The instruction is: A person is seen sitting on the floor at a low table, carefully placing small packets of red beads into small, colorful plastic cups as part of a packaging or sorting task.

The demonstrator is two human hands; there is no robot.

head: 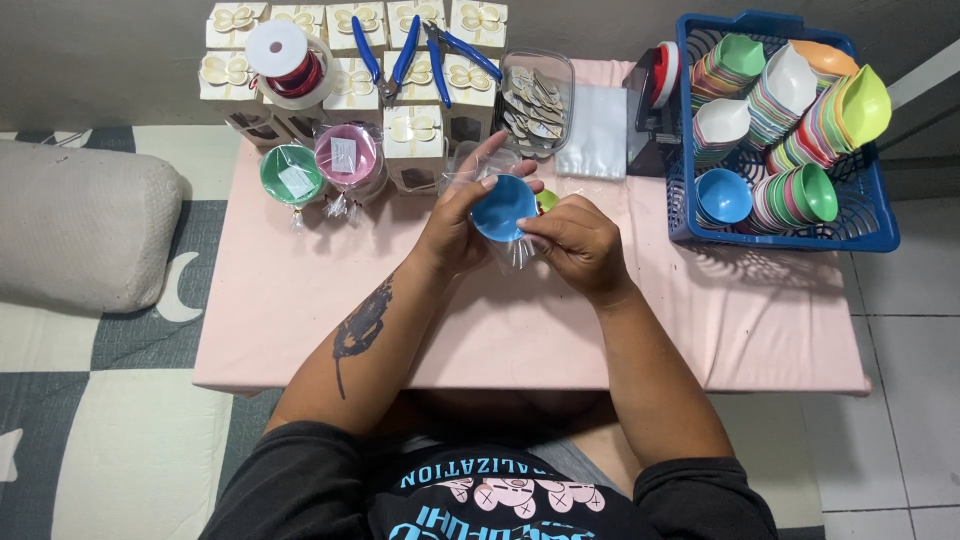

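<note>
A pink counter (300, 300) carries cream boxes (415, 135) far and a blue basket (870, 225) right. At its middle, both hands, left (455, 225) and right (580, 245), are closed on a blue bowl (503, 207) in a clear bag (515, 250).

Bright, even indoor light; soft shadow right of the blue basket (782, 232) on the pink table (300, 300); sharp focus throughout.
</note>
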